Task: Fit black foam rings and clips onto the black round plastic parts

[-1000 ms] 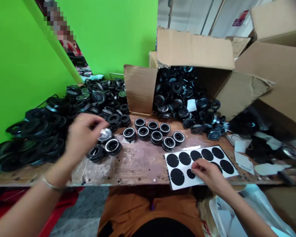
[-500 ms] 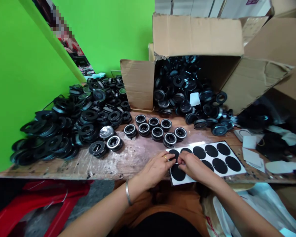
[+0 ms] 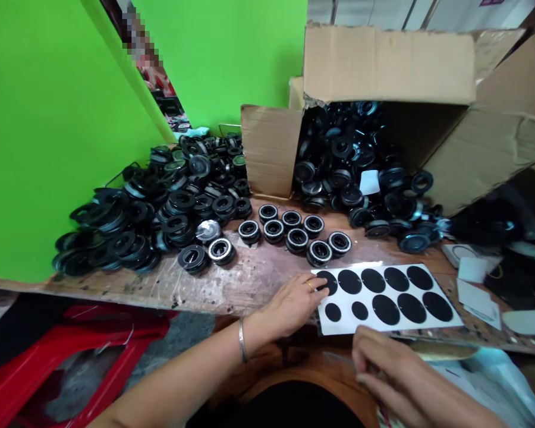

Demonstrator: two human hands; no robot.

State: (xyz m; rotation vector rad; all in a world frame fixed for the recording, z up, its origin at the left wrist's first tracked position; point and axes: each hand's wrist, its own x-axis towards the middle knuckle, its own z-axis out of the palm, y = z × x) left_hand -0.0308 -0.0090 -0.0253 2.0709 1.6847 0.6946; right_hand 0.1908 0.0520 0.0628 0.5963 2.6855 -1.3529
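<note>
A white sheet point(image 3: 344, 326) bearing two rows of black round stickers point(image 3: 386, 310) lies at the front edge of the table. At the left end of its lower row are two smaller black discs point(image 3: 333, 312). My left hand point(image 3: 294, 303) rests at the sheet's left edge, fingers stretched over the upper left sticker. Lower and nearer to me, my right hand point(image 3: 383, 365) is off the sheet with its fingers curled closed. A faint, thin see-through piece shows beside its fingertips, too blurred to name.
Several black round parts with pale rings point(image 3: 298, 240) stand behind the sheet. A large heap of black round parts point(image 3: 178, 202) lies to the left. An open cardboard box point(image 3: 271, 151) spills more. White paper pieces point(image 3: 477, 297) lie right; a red stool point(image 3: 129, 348) is below left.
My right hand has moved from the sheet down toward me. The lower left spot, a large black disc before, now shows a smaller one. The view has shifted slightly left.
</note>
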